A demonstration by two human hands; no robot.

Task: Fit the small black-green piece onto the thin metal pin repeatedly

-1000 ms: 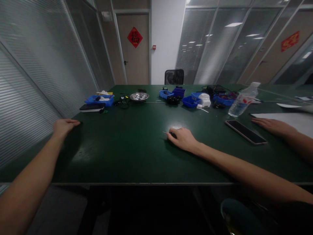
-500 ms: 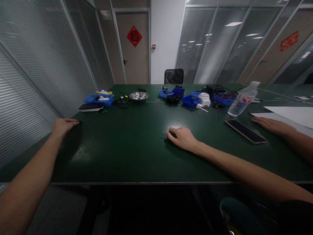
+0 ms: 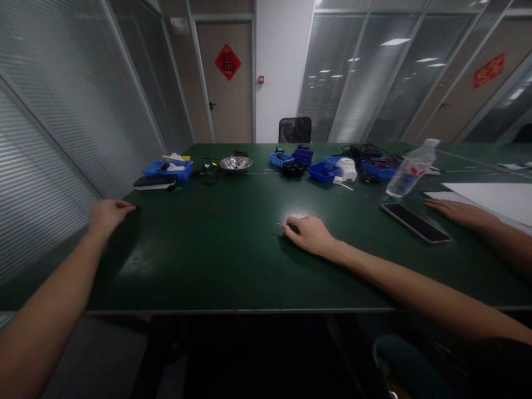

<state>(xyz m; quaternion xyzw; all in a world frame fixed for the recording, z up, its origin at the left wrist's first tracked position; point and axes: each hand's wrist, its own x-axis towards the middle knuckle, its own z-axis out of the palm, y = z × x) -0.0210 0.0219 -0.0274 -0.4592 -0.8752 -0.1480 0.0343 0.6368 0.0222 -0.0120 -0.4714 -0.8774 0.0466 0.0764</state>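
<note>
Watching from afar, I see my R hand [image 3: 308, 235] w/ fingers wrapped round a black handle [image 3: 294, 228], thin rod [image 3: 279, 224] poking L, mid counter [image 3: 208, 244]. L hand [image 3: 106, 215] has fingers pinching a tiny dark bit [image 3: 137, 207]. Phone [image 3: 415, 223] lies R, nr a bottle [image 3: 409, 173].

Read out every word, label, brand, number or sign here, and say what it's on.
"福": on the red diamond sign on the far door.
Right-hand red sign: too blurred to read.
Bottle label: too blurred to read.
Red wall box: too small to read.
</note>
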